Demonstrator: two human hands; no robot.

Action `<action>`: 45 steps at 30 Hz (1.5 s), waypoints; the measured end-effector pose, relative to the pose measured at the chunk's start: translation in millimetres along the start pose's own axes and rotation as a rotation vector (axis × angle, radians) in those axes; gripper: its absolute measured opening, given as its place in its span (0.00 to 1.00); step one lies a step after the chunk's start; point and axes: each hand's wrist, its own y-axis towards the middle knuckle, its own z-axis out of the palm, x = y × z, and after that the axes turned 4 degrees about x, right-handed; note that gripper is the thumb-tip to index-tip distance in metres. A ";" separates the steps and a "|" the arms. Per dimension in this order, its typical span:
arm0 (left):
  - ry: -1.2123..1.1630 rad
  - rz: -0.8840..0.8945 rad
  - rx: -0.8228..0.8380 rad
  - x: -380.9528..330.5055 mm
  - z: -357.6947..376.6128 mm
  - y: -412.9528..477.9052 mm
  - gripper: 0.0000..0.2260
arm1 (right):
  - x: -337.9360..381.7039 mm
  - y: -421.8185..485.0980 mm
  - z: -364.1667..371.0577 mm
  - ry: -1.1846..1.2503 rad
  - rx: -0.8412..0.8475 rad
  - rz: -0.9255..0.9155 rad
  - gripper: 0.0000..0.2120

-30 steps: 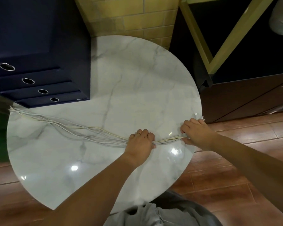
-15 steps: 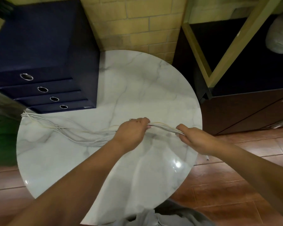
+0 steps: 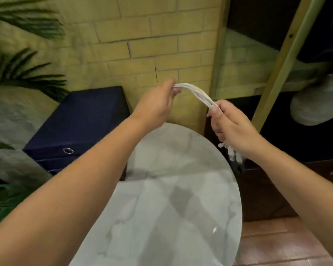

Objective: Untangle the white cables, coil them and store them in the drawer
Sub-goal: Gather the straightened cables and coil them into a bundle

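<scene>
1. At the far left, green plant leaves [image 3: 21, 73] hung in front of the yellow brick wall [image 3: 152, 45].
2. A dark blue drawer unit [image 3: 85, 120] stood against that wall, touching the left edge of the round marble table [image 3: 171, 217]; 1 metal ring pull [image 3: 68, 150] showed on its front.
3. The left hand [image 3: 156, 106] was raised above the far side of the table, its fingers curled and pinching 1 end of the visible span of white cables [image 3: 197, 93].
4. The cables ran as 1 bundle in the air from the left hand down to the right, in front of the wall, touching neither table nor drawer unit.
5. The right hand [image 3: 233, 129] sat lower, its fingers wrapped tight round the bundle; the cable plugs [image 3: 233, 155] dangled below the fist, over the table's right rim.
6. Right of the hands a slanted wooden beam [image 3: 284, 60] crossed a dark shelf, where a pale round vase [image 3: 315, 108] lay, blurred.
</scene>
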 end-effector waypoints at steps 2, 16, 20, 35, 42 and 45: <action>-0.068 0.044 -0.092 -17.5 -22.1 22.5 0.12 | 26.9 8.8 -4.0 0.073 -0.060 -0.051 0.12; -0.244 -0.152 0.034 9.1 -44.8 17.2 0.14 | 79.2 38.1 26.7 0.100 0.036 -0.109 0.11; -0.110 -0.312 0.067 20.7 -48.6 -7.8 0.17 | 69.2 41.0 47.1 0.081 0.049 -0.081 0.10; -1.126 -0.601 0.208 1.0 -76.1 -72.1 0.23 | 69.4 42.6 107.2 0.090 0.315 0.015 0.11; -1.225 -0.692 0.127 18.3 -102.7 -71.7 0.09 | 94.0 42.1 114.8 -0.239 0.630 0.059 0.16; -1.130 -0.656 0.118 34.7 -115.7 -71.8 0.08 | 103.4 49.3 101.5 -0.534 0.434 0.047 0.13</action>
